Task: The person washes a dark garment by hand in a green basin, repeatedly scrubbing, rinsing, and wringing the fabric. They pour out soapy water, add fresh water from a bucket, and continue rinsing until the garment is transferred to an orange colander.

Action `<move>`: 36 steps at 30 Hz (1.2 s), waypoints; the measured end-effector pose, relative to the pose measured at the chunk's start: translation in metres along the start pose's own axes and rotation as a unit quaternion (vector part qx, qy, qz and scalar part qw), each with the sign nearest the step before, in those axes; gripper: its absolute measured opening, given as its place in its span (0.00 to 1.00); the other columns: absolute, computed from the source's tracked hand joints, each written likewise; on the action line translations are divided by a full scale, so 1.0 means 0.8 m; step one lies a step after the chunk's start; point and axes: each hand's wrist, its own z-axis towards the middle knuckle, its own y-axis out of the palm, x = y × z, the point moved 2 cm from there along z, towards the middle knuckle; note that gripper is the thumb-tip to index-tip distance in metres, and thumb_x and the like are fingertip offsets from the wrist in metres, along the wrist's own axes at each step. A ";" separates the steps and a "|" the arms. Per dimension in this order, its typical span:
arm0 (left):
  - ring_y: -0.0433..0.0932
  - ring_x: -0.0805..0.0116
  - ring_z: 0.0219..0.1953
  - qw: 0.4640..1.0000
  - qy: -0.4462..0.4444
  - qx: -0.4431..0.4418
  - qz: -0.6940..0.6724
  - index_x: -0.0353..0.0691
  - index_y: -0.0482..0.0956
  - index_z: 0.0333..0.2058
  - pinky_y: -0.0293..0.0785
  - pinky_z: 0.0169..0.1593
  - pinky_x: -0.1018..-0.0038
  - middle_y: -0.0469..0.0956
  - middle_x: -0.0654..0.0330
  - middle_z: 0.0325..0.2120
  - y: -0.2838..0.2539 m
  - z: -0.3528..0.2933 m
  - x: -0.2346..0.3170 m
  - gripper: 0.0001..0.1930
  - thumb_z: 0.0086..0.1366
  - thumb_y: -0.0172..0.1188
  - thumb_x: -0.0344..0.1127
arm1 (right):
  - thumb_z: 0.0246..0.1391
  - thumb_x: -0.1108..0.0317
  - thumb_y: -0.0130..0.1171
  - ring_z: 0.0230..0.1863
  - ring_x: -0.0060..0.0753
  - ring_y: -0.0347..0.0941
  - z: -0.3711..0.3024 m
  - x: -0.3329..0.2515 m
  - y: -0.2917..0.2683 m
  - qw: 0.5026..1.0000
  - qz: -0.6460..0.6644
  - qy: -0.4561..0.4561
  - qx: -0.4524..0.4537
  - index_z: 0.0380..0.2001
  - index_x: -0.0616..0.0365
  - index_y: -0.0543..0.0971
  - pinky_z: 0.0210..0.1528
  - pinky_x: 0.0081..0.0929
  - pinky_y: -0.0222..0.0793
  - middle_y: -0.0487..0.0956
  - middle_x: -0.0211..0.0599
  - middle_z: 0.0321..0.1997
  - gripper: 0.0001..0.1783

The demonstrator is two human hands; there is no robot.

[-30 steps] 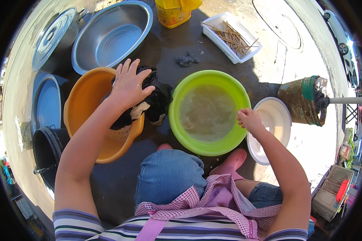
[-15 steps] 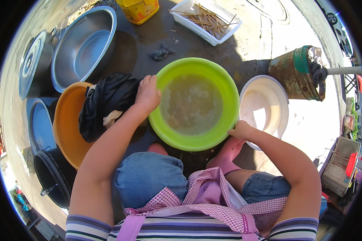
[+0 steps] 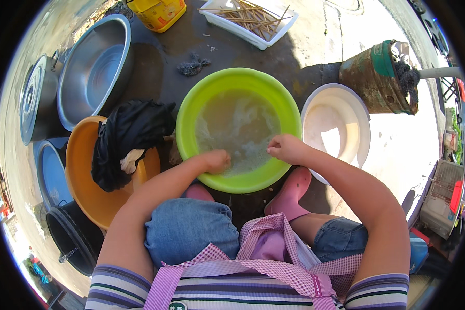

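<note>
A round lime-green basin (image 3: pixel 188 119) of cloudy, foamy water (image 3: pixel 237 129) stands before me. My left hand (image 3: pixel 218 161) is closed over its near left side, low at the water; the underside of the fingers is hidden, so whether anything is in them does not show. Over the right part of the basin, my right hand (image 3: pixel 284 148) is curled closed, with nothing visible in it. Black cloth (image 3: pixel 132 134) is heaped over the rim of an orange basin (image 3: pixel 80 170) to the left, with a beige piece (image 3: pixel 132 161) beneath it.
A whitish basin (image 3: pixel 325 111) stands close on the right, with a rusty bucket (image 3: pixel 364 77) beyond. Farther off are a white tray (image 3: pixel 243 32) of thin sticks and a yellow container (image 3: pixel 157 13). Metal basins (image 3: pixel 121 62) and a black bucket (image 3: pixel 70 237) line the left.
Both hands have let go of the green basin's rim and moved in over the water, closing. The water now shows swirls and foam. The view has shifted slightly.
</note>
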 end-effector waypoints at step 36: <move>0.76 0.63 0.47 0.486 0.032 0.183 -0.854 0.35 0.70 0.52 0.72 0.53 0.68 0.74 0.56 0.48 -0.015 0.003 0.014 0.16 0.67 0.46 0.30 | 0.62 0.58 0.47 0.39 0.59 0.76 0.092 -0.122 0.146 0.954 0.067 0.005 0.293 0.49 0.49 0.69 0.42 0.49 0.71 0.77 0.52 0.47 0.14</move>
